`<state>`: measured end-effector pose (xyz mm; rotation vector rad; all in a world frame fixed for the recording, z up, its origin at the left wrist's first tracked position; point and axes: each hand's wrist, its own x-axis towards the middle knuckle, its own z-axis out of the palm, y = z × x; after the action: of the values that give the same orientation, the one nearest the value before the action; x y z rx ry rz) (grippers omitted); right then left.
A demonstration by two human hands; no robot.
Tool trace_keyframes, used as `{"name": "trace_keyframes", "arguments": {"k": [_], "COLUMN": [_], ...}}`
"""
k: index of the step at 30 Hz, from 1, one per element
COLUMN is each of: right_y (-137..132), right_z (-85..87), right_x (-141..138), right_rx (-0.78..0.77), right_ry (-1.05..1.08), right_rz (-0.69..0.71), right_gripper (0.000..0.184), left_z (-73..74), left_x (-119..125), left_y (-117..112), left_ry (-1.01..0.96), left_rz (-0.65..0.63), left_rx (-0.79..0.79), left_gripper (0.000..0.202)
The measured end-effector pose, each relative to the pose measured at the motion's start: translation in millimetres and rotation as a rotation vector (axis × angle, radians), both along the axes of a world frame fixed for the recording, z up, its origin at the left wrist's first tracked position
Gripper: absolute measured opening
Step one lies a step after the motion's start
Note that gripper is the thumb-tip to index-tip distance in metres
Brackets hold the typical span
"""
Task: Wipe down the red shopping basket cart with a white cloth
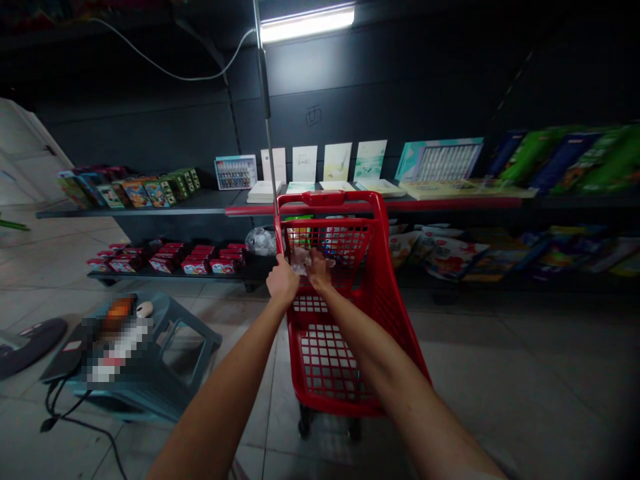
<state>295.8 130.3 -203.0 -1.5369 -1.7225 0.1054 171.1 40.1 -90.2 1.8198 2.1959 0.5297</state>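
A red shopping cart [385, 293] stands in front of me, its basket grid facing up and toward me. My left hand [283, 283] is closed around the cart's left rim. Inside the upper basket, my right hand [320, 272] presses a crumpled, translucent whitish sheet [300, 260] against the red grid. That sheet shows on both sides of the fingers; whether it is plastic or thin cloth, I cannot tell. A metal pole [270, 147] rises from the cart's left side.
Behind the cart runs a dark shelf [200, 200] with books, boxes and bagged goods. Small red boxes [197, 267] sit on its lower level. At left stands a grey-blue stool [170, 307] with blurred items and a black cable [95, 427] hanging to the floor.
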Motion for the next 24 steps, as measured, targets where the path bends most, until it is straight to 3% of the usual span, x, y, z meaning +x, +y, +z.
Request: {"name": "trace_keyframes", "arguments": {"k": [3, 6, 9, 11, 14, 17, 20, 24], "right_y": [16, 31, 34, 29, 14, 6, 6, 0], "right_z": [42.2, 86.0, 103.3, 93.2, 57.7, 23.7, 2.3, -28.6], "right_x": [18, 36, 48, 51, 50, 48, 51, 63], "right_rx": [0.089, 0.333, 0.451, 0.408, 0.292, 0.202, 0.192, 0.056], "right_ry": [0.031, 0.103, 0.109, 0.005, -0.163, -0.198, -0.121, -0.173], "right_rz": [-0.052, -0.086, -0.078, -0.016, 0.059, -0.047, -0.211, -0.162], "right_gripper": [0.030, 0.031, 0.034, 0.034, 0.033, 0.043, 0.039, 0.043], "left_z": [-0.3, 0.4, 1.2, 1.4, 0.9, -0.5, -1.8, -1.1], "left_x": [0, 1, 1, 2, 5, 8, 10, 12], "left_y": [0, -1, -1, -1, -2, -3, -4, -3], "left_ry": [0.015, 0.021, 0.024, 0.020, 0.024, 0.038, 0.041, 0.032], "left_rz": [0.003, 0.006, 0.003, 0.000, 0.013, 0.033, 0.024, 0.026], "left_rx": [0.005, -0.008, -0.007, -0.005, -0.005, 0.001, 0.009, 0.017], "left_gripper": [0.042, 0.042, 0.044, 0.044, 0.043, 0.042, 0.041, 0.039]}}
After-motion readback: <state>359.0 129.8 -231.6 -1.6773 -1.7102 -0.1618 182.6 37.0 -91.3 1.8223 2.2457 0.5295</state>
